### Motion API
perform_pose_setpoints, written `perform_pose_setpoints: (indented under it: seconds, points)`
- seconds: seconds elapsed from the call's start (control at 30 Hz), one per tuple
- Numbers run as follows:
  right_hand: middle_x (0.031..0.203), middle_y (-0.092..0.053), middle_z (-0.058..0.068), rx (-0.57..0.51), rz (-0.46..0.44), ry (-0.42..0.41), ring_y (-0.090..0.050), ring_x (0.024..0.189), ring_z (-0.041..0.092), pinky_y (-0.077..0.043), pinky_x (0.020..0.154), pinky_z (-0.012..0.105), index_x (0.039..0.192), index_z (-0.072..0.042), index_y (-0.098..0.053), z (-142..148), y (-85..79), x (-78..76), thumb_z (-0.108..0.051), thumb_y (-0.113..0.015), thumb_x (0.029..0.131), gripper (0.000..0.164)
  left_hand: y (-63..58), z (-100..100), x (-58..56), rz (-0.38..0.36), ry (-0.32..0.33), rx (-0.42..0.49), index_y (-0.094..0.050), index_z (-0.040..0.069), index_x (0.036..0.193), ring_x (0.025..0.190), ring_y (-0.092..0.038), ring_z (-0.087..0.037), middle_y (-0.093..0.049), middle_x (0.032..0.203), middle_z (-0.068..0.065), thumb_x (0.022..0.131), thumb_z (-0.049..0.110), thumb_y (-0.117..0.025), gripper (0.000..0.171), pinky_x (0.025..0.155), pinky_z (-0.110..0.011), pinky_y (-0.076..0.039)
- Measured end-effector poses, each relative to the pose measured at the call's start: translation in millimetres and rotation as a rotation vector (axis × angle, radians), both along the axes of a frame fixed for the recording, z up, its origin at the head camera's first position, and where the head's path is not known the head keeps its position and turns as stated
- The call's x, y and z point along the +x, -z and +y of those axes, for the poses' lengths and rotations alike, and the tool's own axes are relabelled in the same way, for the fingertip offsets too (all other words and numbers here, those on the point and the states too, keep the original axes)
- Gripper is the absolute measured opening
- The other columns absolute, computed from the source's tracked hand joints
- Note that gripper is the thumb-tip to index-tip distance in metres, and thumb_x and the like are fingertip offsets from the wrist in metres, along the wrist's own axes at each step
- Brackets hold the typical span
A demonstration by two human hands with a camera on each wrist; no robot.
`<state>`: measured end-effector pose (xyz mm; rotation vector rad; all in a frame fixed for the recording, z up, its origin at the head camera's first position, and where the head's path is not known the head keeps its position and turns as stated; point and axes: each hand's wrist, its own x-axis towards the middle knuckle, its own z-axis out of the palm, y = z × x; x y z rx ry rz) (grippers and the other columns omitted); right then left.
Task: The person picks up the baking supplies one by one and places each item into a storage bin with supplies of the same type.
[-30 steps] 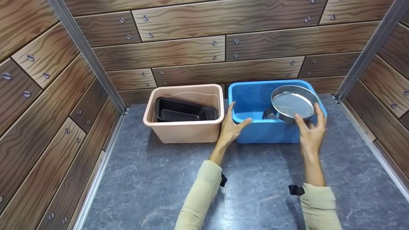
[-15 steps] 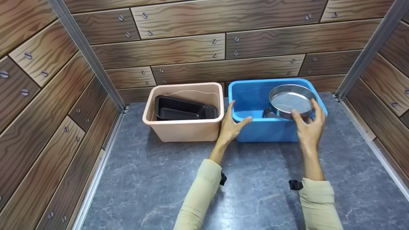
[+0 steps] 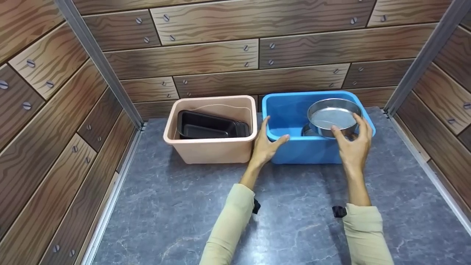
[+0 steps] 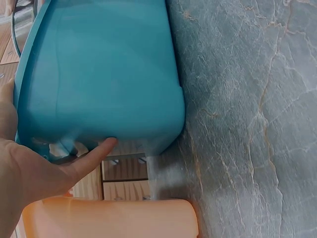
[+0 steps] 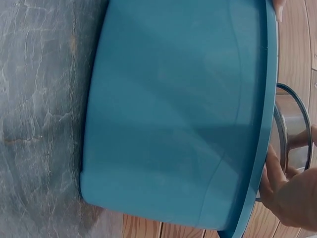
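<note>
A round metal sieve (image 3: 335,117) with a shallow silver wall is tilted over the right part of a blue bin (image 3: 290,151). My right hand (image 3: 353,147) grips its near right edge, thumb in front and fingers at the side. The right wrist view shows the sieve (image 5: 294,129) just past the bin's rim. Below it, partly hidden, another shiny metal piece (image 3: 307,129) lies in the bin. My left hand (image 3: 265,147) rests on the bin's front left corner, thumb and fingers spread along two sides. In the left wrist view, one straight finger touches the bin's side.
Left of the blue bin stands a pink bin (image 3: 217,152) holding several black loaf pans (image 3: 206,125) in a nested stack. The grey marbled table (image 3: 176,213) extends in front. Wood-patterned walls (image 3: 213,55) with metal corner posts enclose the back and sides.
My right hand has shifted slightly left with the sieve, whose tilt now looks flatter. The left hand keeps its place on the blue bin's corner.
</note>
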<state>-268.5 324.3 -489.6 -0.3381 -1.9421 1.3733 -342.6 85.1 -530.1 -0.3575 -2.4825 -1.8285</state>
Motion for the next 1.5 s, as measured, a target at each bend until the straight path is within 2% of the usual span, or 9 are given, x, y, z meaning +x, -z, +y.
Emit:
perform_pose_setpoints:
  seconds: [0.3, 0.4, 0.53, 0.73, 0.97, 1.17, 1.27, 1.37, 1.5]
  points:
    - [0.164, -0.033, 0.007, -0.027, -0.046, -0.056, -0.067, 0.115, 0.029, -0.052, 0.089, 0.020, 0.153, -0.022, -0.053, -1, 3.1, 3.0, -0.025, -0.084, 0.090, 0.071, -0.6, 0, 1.0, 0.001, -0.008, -0.003, -0.027, 0.031, 0.165, 0.151, -0.038, -0.027, -0.036, 0.167, -0.007, 0.085, 0.048, -0.085, 0.101, 0.121, -0.046, -0.035]
    - [0.164, -0.032, 0.004, -0.041, -0.043, -0.082, -0.067, 0.117, 0.024, -0.053, 0.094, 0.024, 0.153, -0.020, -0.053, 0, 4.5, 3.5, -0.022, -0.082, 0.092, 0.068, -0.3, 1, -0.2, 0.006, -0.013, -0.009, -0.027, 0.032, 0.165, 0.151, -0.038, -0.026, -0.036, 0.167, -0.006, 0.085, 0.048, -0.084, 0.100, 0.121, -0.044, -0.035]
    - [0.163, -0.033, 0.008, -0.046, -0.032, -0.102, -0.065, 0.120, 0.028, -0.054, 0.101, 0.027, 0.153, -0.014, -0.052, -3, 3.5, 6.4, -0.016, -0.079, 0.093, 0.066, -0.1, 1, -0.6, 0.011, -0.015, -0.017, -0.027, 0.030, 0.165, 0.151, -0.038, -0.026, -0.036, 0.167, -0.007, 0.085, 0.048, -0.084, 0.100, 0.121, -0.044, -0.035]
    - [0.160, -0.032, 0.020, -0.075, 0.015, -0.152, -0.061, 0.124, 0.037, -0.052, 0.102, 0.025, 0.152, -0.003, -0.051, -13, -9.0, 16.6, -0.006, -0.075, 0.093, 0.063, -0.5, 2, 2.3, 0.012, -0.016, -0.001, -0.025, 0.029, 0.166, 0.151, -0.037, -0.027, -0.035, 0.168, -0.008, 0.086, 0.048, -0.084, 0.101, 0.121, -0.045, -0.034]
    - [0.159, -0.034, 0.019, -0.073, 0.054, -0.163, -0.060, 0.123, 0.036, -0.052, 0.103, 0.026, 0.151, -0.004, -0.052, -4, 8.2, 5.6, 0.001, -0.077, 0.091, 0.065, 0.5, 2, 7.4, 0.019, -0.028, -0.010, -0.023, 0.027, 0.167, 0.152, -0.036, -0.029, -0.033, 0.169, -0.007, 0.089, 0.051, -0.080, 0.100, 0.122, -0.047, -0.033]
    - [0.157, -0.036, 0.014, -0.080, 0.083, -0.193, -0.060, 0.122, 0.029, -0.051, 0.105, 0.027, 0.150, -0.004, -0.053, -4, 12.2, 3.8, 0.002, -0.077, 0.090, 0.064, -1.0, -2, 12.6, 0.031, -0.008, -0.015, -0.018, 0.026, 0.168, 0.154, -0.032, -0.028, -0.030, 0.170, -0.007, 0.093, 0.049, -0.076, 0.098, 0.123, -0.048, -0.031]
    - [0.156, -0.036, 0.016, -0.076, 0.074, -0.202, -0.058, 0.123, 0.026, -0.050, 0.108, 0.031, 0.150, -0.003, -0.052, -9, 6.5, 7.8, 0.003, -0.075, 0.091, 0.064, -1.7, -4, 15.3, 0.040, 0.001, -0.011, -0.015, 0.024, 0.169, 0.154, -0.031, -0.029, -0.027, 0.171, -0.009, 0.095, 0.047, -0.074, 0.097, 0.124, -0.049, -0.029]
    - [0.154, -0.037, 0.020, -0.084, 0.065, -0.226, -0.055, 0.128, 0.034, -0.047, 0.111, 0.037, 0.150, 0.000, -0.051, -16, -4.0, 16.9, 0.003, -0.074, 0.092, 0.063, -0.8, -7, 18.2, 0.057, 0.009, -0.016, -0.013, 0.020, 0.169, 0.155, -0.030, -0.030, -0.025, 0.171, -0.011, 0.098, 0.045, -0.071, 0.094, 0.124, -0.048, -0.029]
    - [0.150, -0.039, 0.025, -0.091, 0.058, -0.259, -0.048, 0.137, 0.044, -0.043, 0.116, 0.039, 0.150, -0.003, -0.053, -22, -11.0, 27.8, -0.003, -0.074, 0.094, 0.060, 1.1, -12, 22.6, 0.068, 0.021, -0.009, -0.014, 0.017, 0.168, 0.154, -0.031, -0.030, -0.026, 0.170, -0.013, 0.099, 0.039, -0.071, 0.092, 0.125, -0.046, -0.028]
